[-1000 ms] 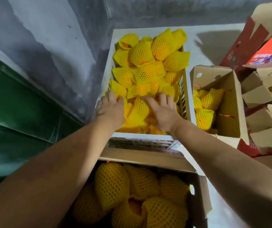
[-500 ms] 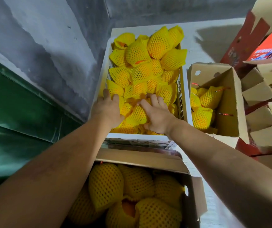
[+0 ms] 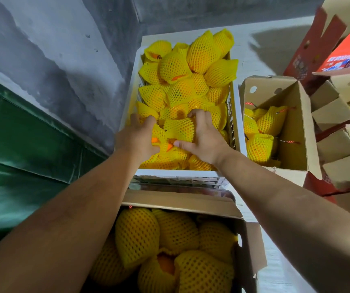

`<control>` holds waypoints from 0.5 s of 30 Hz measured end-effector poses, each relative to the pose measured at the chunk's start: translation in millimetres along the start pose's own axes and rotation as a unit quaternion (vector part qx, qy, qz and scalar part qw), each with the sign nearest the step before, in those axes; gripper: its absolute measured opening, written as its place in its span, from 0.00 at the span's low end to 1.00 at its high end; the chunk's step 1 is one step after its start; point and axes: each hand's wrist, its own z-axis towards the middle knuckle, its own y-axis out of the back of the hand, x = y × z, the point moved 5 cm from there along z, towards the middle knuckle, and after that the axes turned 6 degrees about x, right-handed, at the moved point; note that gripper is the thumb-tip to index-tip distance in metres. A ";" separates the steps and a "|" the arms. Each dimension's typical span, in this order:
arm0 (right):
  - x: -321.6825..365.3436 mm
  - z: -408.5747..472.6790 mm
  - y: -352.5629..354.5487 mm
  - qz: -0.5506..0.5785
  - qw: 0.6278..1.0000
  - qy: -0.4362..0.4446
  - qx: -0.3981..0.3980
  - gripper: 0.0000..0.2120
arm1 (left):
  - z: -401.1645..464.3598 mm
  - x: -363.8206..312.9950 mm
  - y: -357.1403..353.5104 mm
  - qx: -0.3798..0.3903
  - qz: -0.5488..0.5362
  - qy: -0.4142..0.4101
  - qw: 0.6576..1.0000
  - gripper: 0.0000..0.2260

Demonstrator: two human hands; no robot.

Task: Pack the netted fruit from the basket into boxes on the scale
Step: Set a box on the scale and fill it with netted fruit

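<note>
One netted fruit (image 3: 179,129) at near end of basket (image 3: 238,115) is gripped by right hand (image 3: 204,137), thumb & fingers curled round; another by left hand (image 3: 139,137); foam net judged soft, slip-prone, so fruit's body is best cupped.

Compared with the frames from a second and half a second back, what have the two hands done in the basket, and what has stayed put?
Both hands, laid flat on the pile a second ago, have curled in. The right hand now grips a netted fruit between fingers and thumb, and the left hand grips a neighbouring one. The white basket, the box in front and the side box lie as before.
</note>
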 end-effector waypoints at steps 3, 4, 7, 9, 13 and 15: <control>1.4 -2.3 1.4 0.044 0.999 -0.002 0.002 0.35 | -3.0 0.9 4.8 -0.015 -0.054 -0.033 0.998 0.33; 2.5 -3.6 3.8 0.071 0.997 -0.002 -0.004 0.33 | -3.9 1.8 9.7 -0.017 -0.097 -0.041 0.994 0.33; 13.8 -14.8 17.8 0.160 0.986 0.001 -0.040 0.27 | -12.4 -1.7 34.7 -0.023 -0.235 -0.061 0.970 0.32; 28.3 -25.7 28.7 0.212 0.976 0.004 -0.048 0.25 | -28.8 -14.2 49.9 -0.034 -0.308 -0.089 0.947 0.32; 81.2 -53.8 54.9 0.253 0.966 0.047 -0.032 0.22 | -90.5 -33.1 73.9 -0.115 -0.460 -0.128 0.871 0.31; 114.2 -72.8 64.8 0.256 0.964 0.066 -0.007 0.24 | -127.8 -30.7 83.3 -0.166 -0.550 -0.125 0.809 0.29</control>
